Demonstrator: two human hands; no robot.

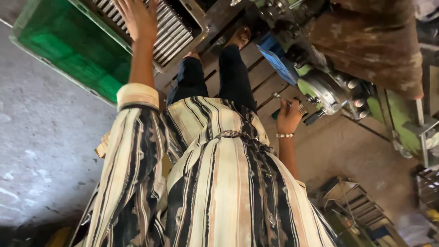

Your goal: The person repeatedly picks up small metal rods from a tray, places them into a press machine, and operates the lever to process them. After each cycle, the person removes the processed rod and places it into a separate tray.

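I look down my striped shirt (219, 183) from the head camera. My left hand (137, 18) reaches out with fingers spread and loose, resting on the rows of grey metal rods (176, 34) packed in a tray beside the green crate (68, 50). My right hand (288, 120), with a bead bracelet (284, 135) at the wrist, is clenched around a small threaded metal part (299, 108), perhaps a bolt, just beside the green machine (329, 93).
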